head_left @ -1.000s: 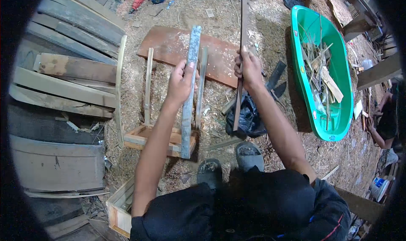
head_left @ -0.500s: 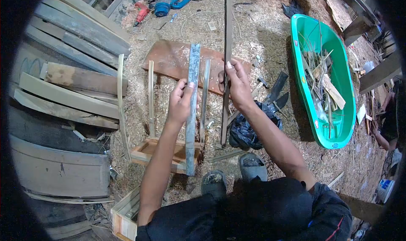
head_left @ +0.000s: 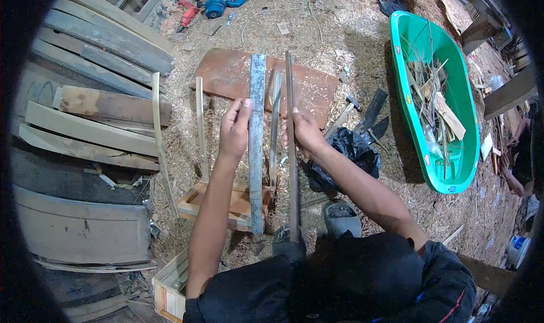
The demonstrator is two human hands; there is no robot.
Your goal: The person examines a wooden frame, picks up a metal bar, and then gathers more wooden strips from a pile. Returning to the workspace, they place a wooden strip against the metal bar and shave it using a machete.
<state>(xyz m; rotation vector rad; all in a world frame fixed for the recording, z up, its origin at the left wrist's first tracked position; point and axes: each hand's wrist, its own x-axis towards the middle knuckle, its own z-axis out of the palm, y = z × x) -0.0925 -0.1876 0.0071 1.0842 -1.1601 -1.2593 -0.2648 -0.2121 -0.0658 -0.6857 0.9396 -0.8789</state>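
A pale, weathered strip is held upright before the body by the left hand, the thumb laid along its near face and the fingers curled behind its edge. A dark, narrow strip is gripped by the right hand, thumb against fingers, just beside the first.

The weathered strip is gripped well above its lower end, so a pivot in the fingers could be caused by any knock, and the slim upright of the wooden frame could be struck (whether they are touching cannot be told). The lower end of the dark strip is brought near the lap and a slipper; a slip could be caught there. Splinters could be driven into bare fingers by rough edges.

Small stickers are borne by the green tub, and a blue label by the white bucket, but no writing can be read. No brand can be made out on the blue power tool.
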